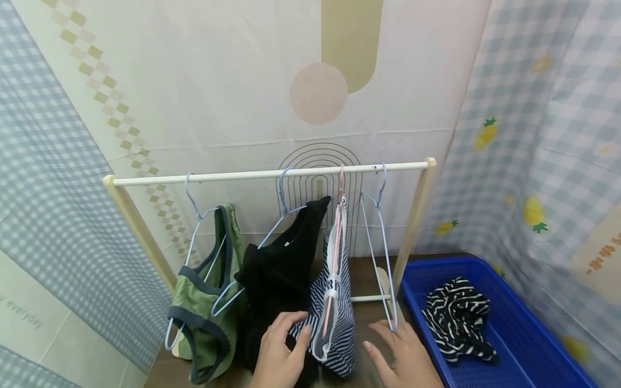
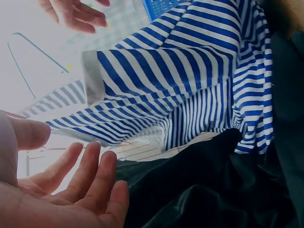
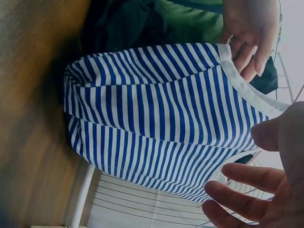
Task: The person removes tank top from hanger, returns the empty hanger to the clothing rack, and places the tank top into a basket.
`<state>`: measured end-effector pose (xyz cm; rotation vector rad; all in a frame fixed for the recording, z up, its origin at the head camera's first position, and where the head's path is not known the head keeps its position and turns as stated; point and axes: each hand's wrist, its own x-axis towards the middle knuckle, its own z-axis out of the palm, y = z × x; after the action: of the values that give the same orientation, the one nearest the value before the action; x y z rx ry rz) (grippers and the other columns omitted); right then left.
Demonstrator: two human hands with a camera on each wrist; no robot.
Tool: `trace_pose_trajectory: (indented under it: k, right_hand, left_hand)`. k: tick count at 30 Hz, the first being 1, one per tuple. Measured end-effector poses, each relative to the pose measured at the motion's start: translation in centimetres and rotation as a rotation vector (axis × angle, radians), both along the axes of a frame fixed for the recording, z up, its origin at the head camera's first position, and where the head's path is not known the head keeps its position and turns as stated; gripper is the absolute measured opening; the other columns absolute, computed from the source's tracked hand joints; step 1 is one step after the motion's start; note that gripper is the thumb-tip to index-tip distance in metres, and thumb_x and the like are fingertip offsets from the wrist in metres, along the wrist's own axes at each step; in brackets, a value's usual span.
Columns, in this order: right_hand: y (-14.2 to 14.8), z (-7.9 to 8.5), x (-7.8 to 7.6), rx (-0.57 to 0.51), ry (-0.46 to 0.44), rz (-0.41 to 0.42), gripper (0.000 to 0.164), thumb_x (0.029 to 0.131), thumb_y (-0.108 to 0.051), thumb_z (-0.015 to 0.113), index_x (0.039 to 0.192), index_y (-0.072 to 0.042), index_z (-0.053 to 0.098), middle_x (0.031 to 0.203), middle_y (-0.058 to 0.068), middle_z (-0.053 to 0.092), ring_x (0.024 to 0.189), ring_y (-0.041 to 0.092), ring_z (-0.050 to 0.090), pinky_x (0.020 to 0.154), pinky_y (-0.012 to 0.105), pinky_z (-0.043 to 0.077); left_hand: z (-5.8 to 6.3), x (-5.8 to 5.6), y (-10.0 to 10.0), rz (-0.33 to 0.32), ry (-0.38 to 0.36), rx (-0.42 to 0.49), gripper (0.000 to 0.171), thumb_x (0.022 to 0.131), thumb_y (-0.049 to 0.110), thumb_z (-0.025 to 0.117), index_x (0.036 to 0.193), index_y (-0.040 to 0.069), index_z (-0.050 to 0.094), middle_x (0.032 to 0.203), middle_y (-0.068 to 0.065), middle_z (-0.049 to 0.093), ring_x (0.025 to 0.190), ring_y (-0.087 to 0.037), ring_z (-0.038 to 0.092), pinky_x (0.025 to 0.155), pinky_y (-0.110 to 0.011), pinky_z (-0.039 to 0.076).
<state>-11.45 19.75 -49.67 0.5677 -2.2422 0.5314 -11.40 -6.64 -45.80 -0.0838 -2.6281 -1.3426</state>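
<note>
A blue-and-white striped garment (image 1: 339, 302) with white trim hangs on a pink hanger (image 1: 342, 186) near the rack's middle. My left hand (image 1: 283, 350) is beside its left side, fingers loosely bent; in the left wrist view nothing lies between thumb and fingers. To the garment's right is my right hand (image 1: 402, 355), thumb and fingers apart and holding nothing, close to the lower end of a bare light-blue hanger (image 1: 383, 237). A black garment (image 1: 286, 253) hangs tilted on a blue hanger, half off it, left of the striped one.
A white clothes rack rail (image 1: 242, 175) bears the hangers. At its left end hangs a green top (image 1: 208, 307) with dark trim. On the right, a blue basket (image 1: 524, 339) contains a crumpled black-and-white striped cloth (image 1: 458, 318). Patterned fabric walls surround the rack.
</note>
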Motion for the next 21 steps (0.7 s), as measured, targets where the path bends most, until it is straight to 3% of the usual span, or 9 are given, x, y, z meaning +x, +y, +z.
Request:
trace_pose_trajectory:
  k: [7,15,21]
  right_hand:
    - [0.1,-0.9,0.1,-0.026,0.045,-0.016,0.027,0.082,-0.033,0.087,0.102,-0.015,0.08,0.098,-0.002,0.076,0.087,0.018,0.065,0.078,0.029,0.05]
    - [0.3,-1.3,0.3,-0.019,0.016,-0.043,0.029,0.076,-0.029,0.091,0.1,-0.017,0.081,0.098,-0.005,0.077,0.086,0.015,0.064,0.076,0.027,0.049]
    - [0.4,-1.0,0.3,-0.022,-0.02,-0.057,0.032,0.073,-0.026,0.092,0.101,-0.018,0.08,0.098,-0.006,0.074,0.088,0.015,0.063,0.071,0.031,0.052]
  left_hand:
    - [0.8,-0.7,0.7,-0.023,0.067,0.112,0.02,0.103,0.02,0.07,0.123,0.024,0.074,0.119,0.013,0.072,0.113,-0.006,0.069,0.102,-0.036,0.059]
    - [1.5,-1.6,1.8,-0.029,0.082,0.199,0.021,0.105,0.015,0.067,0.123,0.02,0.074,0.118,0.009,0.073,0.108,-0.004,0.069,0.099,-0.03,0.059]
    - [2.6,-2.9,2.4,-0.043,0.202,0.257,0.021,0.109,0.014,0.06,0.124,0.017,0.074,0.118,0.003,0.075,0.104,-0.013,0.071,0.091,-0.027,0.059]
